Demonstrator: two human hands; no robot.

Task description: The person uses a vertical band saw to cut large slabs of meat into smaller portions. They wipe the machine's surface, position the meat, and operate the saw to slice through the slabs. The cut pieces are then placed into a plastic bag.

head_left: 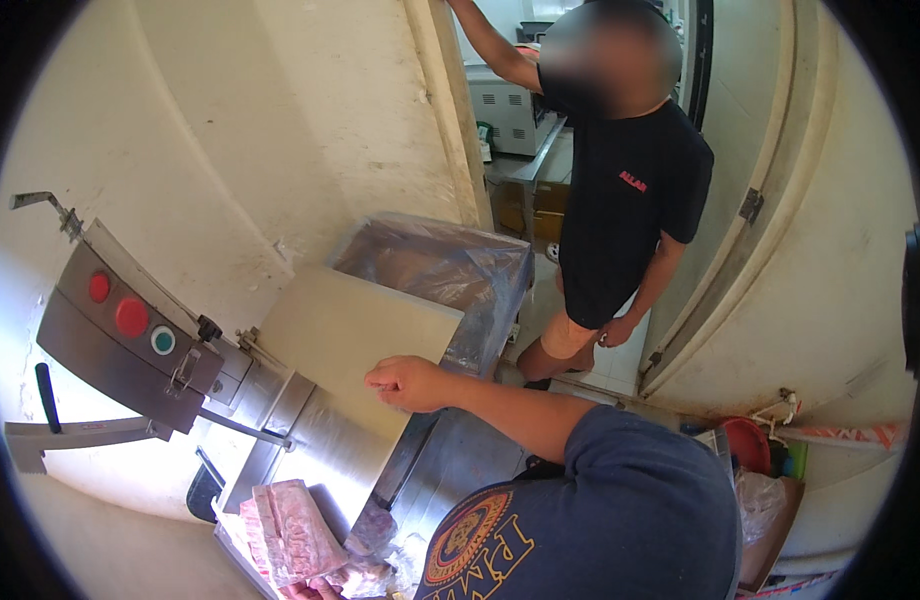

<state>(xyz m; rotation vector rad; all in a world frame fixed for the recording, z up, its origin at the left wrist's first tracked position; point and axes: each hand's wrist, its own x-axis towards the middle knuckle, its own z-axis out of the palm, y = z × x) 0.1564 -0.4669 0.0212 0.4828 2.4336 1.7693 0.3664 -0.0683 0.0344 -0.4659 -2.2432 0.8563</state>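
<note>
My right hand [408, 383] hovers over the cream-coloured board of a band saw table. Its fingers are curled closed, and what they hold, if anything, I cannot make out. At the lower edge my left hand [315, 588] shows only in part, its fingers gripping the bottom of a pink block of frozen meat [292, 528]. The meat rests on the near left end of the steel table [332, 450]. The band saw [145, 335], with red and green buttons on its grey housing, stands to the left of both hands.
A box lined with clear plastic [420, 255] stands beyond the board [355, 315]. A person in a black shirt [625, 215] stands in the doorway, one arm raised to the frame. Behind me on the right are a red bowl [746, 443] and plastic bags [765, 510].
</note>
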